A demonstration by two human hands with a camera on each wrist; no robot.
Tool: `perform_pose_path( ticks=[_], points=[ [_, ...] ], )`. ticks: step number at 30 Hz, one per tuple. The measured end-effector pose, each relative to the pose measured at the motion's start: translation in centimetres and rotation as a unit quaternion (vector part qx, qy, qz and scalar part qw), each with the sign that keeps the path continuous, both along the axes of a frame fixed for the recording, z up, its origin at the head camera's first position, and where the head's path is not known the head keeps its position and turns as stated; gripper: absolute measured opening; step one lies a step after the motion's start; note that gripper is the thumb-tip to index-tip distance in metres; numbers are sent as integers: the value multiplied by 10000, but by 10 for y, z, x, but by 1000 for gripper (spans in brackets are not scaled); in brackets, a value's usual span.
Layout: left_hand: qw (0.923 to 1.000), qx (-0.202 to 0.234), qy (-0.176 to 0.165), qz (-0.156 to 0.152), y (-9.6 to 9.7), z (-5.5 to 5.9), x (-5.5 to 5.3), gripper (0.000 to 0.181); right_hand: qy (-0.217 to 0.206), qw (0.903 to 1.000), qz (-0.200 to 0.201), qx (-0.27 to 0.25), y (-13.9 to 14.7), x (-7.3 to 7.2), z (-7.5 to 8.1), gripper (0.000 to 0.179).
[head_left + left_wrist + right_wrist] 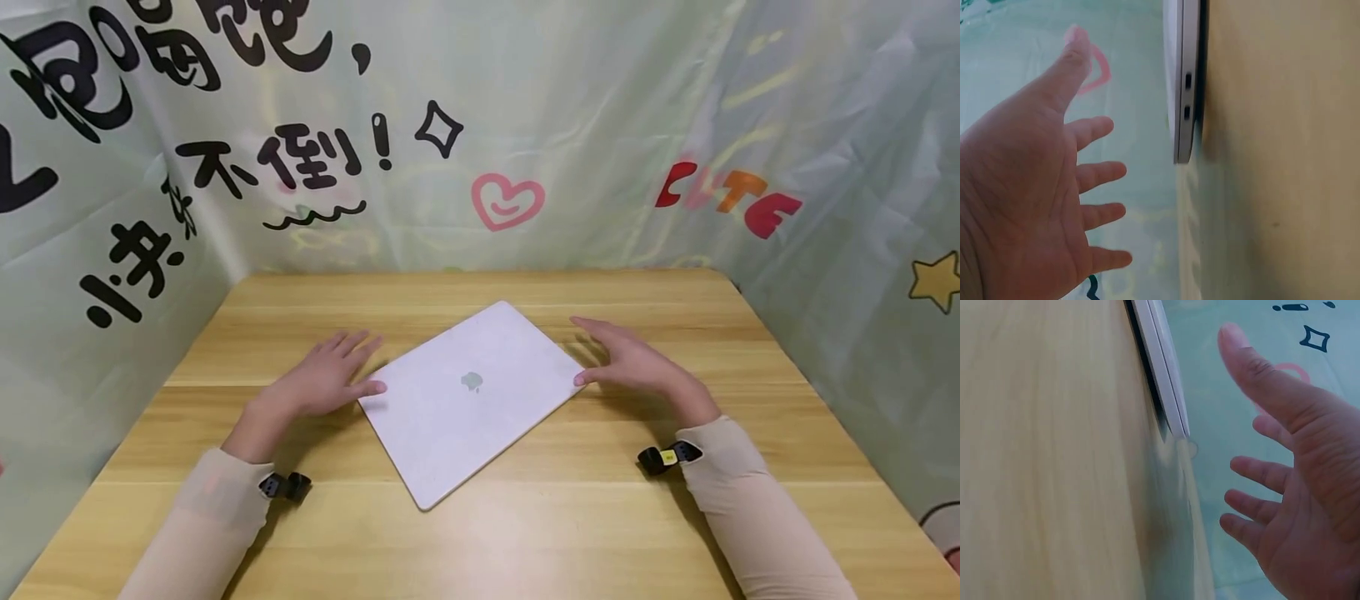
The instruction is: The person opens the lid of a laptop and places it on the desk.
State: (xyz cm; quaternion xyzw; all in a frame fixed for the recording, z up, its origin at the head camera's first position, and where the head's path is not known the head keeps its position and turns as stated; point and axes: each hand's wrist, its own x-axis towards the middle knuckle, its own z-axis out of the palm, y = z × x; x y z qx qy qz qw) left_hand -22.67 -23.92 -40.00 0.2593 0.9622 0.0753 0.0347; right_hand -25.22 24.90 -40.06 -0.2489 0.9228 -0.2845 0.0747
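Observation:
A closed silver laptop [472, 408] with an apple logo on its lid lies turned at an angle on the wooden table. In the head view my left hand [321, 379] is at its left corner, thumb overlapping the lid's edge. At the right corner is my right hand [630, 354], its thumb tip over that corner. The left wrist view shows the laptop's side edge [1184, 87] with two ports, and the left hand [1035, 169] with fingers spread apart from it. In the right wrist view the right hand [1310, 469] is likewise spread, beside the laptop's thin edge [1163, 369].
The wooden table [570, 533] reaches back to a printed cloth backdrop [600, 100], which also hangs along both sides. Small black wrist cameras are strapped at the left cuff [285, 487] and the right cuff [669, 457].

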Motion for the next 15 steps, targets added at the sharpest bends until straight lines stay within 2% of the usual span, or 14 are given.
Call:
perform_pose_path(
  ticks=[5,11,15],
  points=[
    [9989,229,-72,-411,6,-2,11,85,-143,9998,-14,-114,-13,-3,-1,99],
    [9966,467,-290,-614,11,-2,24,90,-325,9994,-78,-125,-24,-8,-2,95],
    [9947,565,-268,-821,13,-4,28,90,-439,9988,-69,-210,-27,-11,-4,92]
  ],
)
